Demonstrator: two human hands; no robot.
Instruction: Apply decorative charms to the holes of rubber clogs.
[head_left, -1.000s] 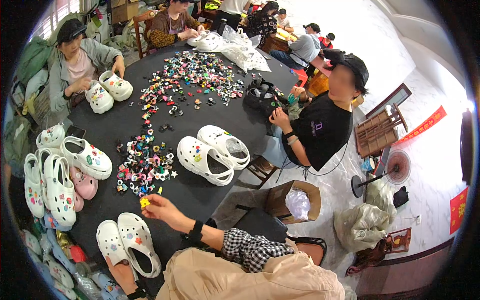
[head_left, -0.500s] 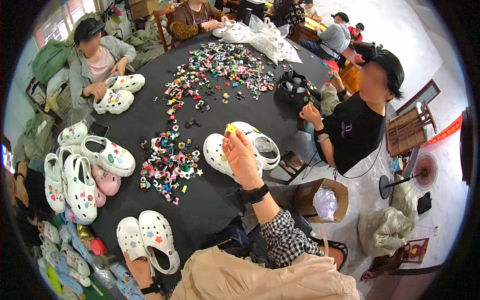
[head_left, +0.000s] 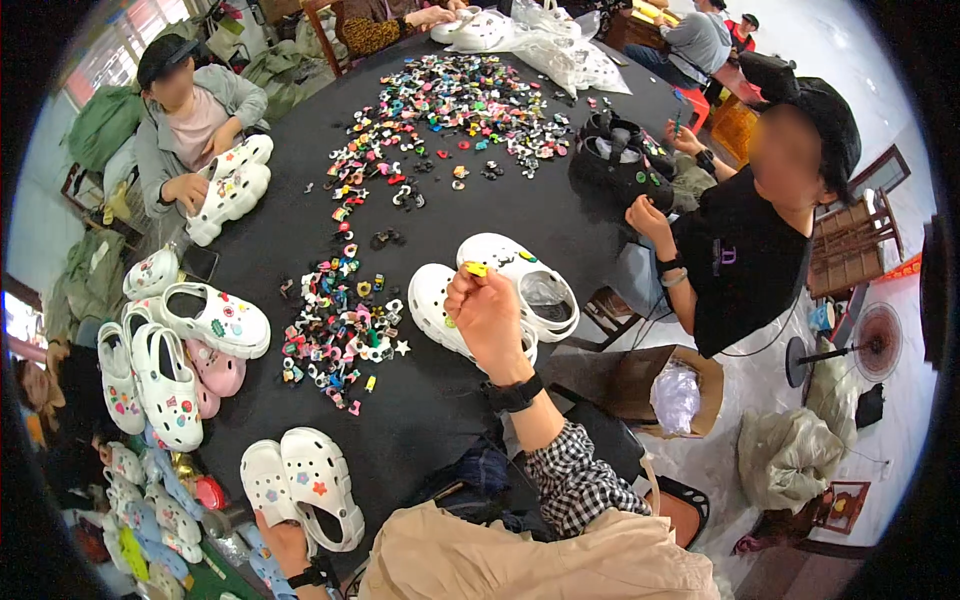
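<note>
My right hand [head_left: 492, 325] is raised over the table, pinching a small yellow shoe charm [head_left: 476, 269] between thumb and fingertips. Behind it lies a pair of white clogs, the left one [head_left: 432, 300] partly covered by my hand and the right one [head_left: 510, 262] with charms on its toe. At the near left, my left hand [head_left: 285, 545] grips the heel of a white clog [head_left: 265, 480]; its fingers are partly hidden. Against that clog rests its mate [head_left: 318, 475], with flower charms. A heap of loose colourful charms [head_left: 340, 325] lies between the two pairs.
A larger charm spread [head_left: 450, 110] covers the far part of the black table [head_left: 300, 205]. White and pink clogs [head_left: 170, 385] are stacked at left. A co-worker at right handles black clogs [head_left: 620, 165]; another at left holds white clogs [head_left: 230, 190]. A cardboard box [head_left: 640, 390] stands right.
The yellow charm has tilted in my right fingertips, and that hand has turned slightly. The co-worker at left has tipped the white clogs more upright. The whole view has shifted a little.
</note>
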